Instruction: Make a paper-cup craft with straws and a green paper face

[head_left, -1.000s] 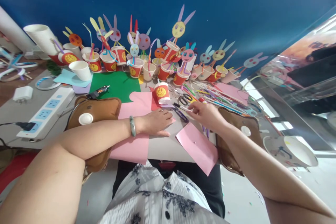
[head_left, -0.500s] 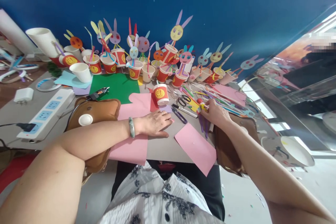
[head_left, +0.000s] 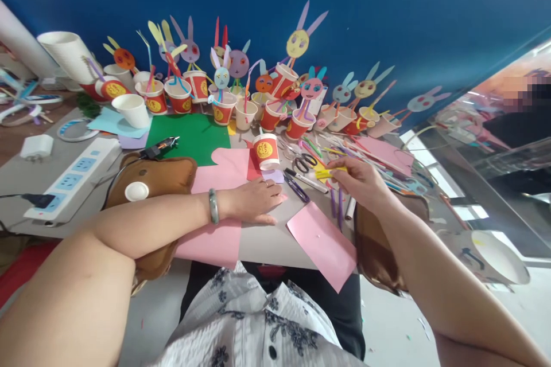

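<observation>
My worktop [head_left: 262, 243] carries a row of rabbit-topped cups [head_left: 224, 112] — finished, I judge. A large pink sheet [head_left: 210, 243] has its far edge curved as if cut; a smaller pink sheet [head_left: 323, 248] lies apart. My left hand [head_left: 252, 200] rests flat, fingers loosely spread; my right hand [head_left: 360, 183] has its fingers narrowed in a pinch. The front cup [head_left: 266, 152], just beyond my left hand, shows no rabbit head, so seems undone. That pinch holds a yellow stick [head_left: 326, 174] — and a pink scrap [head_left: 283, 199] lies at my left fingertips.

Left hand [head_left: 253, 202] flat (palm down); right hand [head_left: 360, 184] pinching.
</observation>
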`<state>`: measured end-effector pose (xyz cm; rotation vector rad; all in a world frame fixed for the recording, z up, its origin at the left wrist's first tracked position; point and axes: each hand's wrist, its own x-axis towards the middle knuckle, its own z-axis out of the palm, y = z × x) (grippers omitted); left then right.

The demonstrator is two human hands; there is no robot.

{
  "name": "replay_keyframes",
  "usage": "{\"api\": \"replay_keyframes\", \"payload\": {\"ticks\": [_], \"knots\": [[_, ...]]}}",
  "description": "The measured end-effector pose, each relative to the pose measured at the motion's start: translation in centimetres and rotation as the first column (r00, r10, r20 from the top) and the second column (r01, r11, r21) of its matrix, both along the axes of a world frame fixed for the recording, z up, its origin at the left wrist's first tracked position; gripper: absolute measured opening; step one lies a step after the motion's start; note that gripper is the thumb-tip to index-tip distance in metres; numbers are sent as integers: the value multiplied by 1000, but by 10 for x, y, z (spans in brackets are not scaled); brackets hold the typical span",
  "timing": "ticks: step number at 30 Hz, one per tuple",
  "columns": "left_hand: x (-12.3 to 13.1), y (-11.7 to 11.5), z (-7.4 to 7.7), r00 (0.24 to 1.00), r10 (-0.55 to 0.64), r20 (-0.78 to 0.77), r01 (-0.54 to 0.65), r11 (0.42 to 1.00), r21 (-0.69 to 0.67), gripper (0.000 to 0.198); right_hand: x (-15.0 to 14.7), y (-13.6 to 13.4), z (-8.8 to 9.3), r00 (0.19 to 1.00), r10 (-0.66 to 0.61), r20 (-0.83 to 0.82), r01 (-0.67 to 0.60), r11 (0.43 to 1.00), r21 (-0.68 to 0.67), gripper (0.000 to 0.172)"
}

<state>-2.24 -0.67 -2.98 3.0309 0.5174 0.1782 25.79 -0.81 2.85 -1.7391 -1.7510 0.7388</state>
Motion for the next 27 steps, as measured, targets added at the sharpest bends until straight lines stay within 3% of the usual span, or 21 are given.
{"api": "replay_keyframes", "payload": {"ticks": [2, 5, 9, 16, 21, 27], "knots": [[0, 0, 0, 1000, -1, 0, 1, 1000, 4, 56, -13, 2, -8, 981, 45, -186, -64, 993, -96, 21], [0, 1, -1, 1000, -13, 12, 13, 1000, -5, 58, -31, 4, -18, 947, 78, -312, -126, 983, -135, 19], [-1, 2, -2, 1000, -19, 5, 19, 999, -51, 58, -42, 3, -28, 931, 90, -355, -155, 975, -157, 21], [-2, -1, 1, 998, 3, 59, 1, 998, -67, 54, -34, 2, -45, 906, 89, -413, -147, 983, -111, 28], [-2, -3, 3, 996, 11, 84, -6, 998, -59, 53, -31, -1, -50, 964, 74, -256, -85, 996, -36, 20], [-1, -6, 1, 996, 37, 83, -32, 997, -66, 53, -30, -9, -43, 989, 149, -18, -147, 986, 81, 17]]}}
